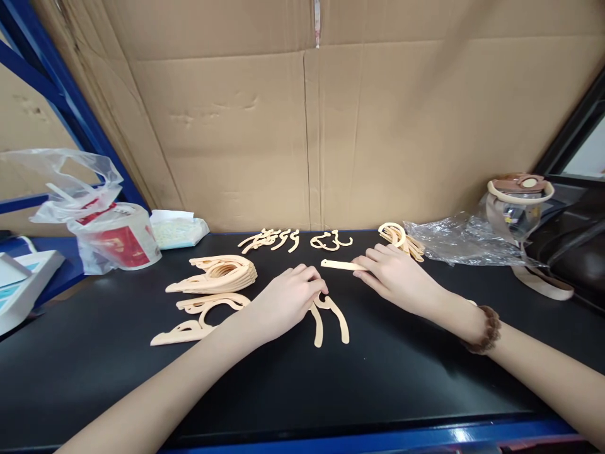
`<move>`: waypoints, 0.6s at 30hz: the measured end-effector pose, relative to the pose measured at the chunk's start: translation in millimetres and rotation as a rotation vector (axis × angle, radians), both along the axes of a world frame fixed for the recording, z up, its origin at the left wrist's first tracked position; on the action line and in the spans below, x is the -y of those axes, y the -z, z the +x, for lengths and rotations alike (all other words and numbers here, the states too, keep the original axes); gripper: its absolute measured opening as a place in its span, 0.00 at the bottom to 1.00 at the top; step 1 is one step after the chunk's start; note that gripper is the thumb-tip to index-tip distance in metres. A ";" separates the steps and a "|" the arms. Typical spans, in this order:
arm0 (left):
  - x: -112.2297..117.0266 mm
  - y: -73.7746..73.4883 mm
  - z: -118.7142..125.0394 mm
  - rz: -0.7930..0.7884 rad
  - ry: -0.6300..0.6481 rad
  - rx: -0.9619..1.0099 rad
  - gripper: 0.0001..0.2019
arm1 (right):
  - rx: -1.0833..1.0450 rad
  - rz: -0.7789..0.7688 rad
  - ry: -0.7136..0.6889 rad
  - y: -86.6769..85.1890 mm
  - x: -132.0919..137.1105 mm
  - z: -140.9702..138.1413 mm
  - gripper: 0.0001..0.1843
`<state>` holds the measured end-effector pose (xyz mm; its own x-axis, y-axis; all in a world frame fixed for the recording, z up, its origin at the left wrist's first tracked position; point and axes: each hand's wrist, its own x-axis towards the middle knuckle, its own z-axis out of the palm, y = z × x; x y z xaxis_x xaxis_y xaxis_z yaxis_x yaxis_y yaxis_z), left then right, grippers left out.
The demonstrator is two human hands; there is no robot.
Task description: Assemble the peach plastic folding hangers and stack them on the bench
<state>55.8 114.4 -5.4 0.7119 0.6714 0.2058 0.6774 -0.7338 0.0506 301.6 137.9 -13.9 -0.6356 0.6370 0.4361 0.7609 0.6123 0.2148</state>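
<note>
My left hand (288,299) is closed, its fingertips pinched at the upper end of a curved beige plastic piece (318,329) lying on the black table. Right beside it is a second curved beige piece (338,320); how the two meet under my fingers is hidden. Off to the right, my right hand (401,277) grips one end of a flat beige plastic strip (341,265), whose free end has a small hole and points left. Close to my left forearm lie a stack of beige folding hangers (231,277) and a looser beige hanger (177,334).
At the back sit small curved parts (269,238), hook-shaped pieces (326,241) and a pile of beige parts (401,239). Clear plastic wrap (467,243) and a strapped bottle (517,208) stand right. A bagged tub (123,239), a tissue pack (179,228) and a cardboard wall (227,139) border the table (368,397).
</note>
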 end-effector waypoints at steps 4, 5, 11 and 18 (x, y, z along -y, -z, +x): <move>-0.2 -1.8 0.4 -0.008 -0.001 -0.023 0.10 | -0.016 0.011 -0.004 0.6 0.5 0.2 0.14; 0.0 -2.5 0.1 -0.014 -0.004 -0.023 0.10 | -0.017 0.012 -0.004 0.7 0.6 0.2 0.14; -1.9 -2.5 -5.0 -0.036 -0.025 -0.022 0.23 | -0.014 0.022 0.008 0.9 1.2 -0.1 0.14; -6.9 -2.1 -4.9 0.001 -0.008 -0.051 0.18 | -0.013 0.027 0.028 2.4 0.9 0.2 0.15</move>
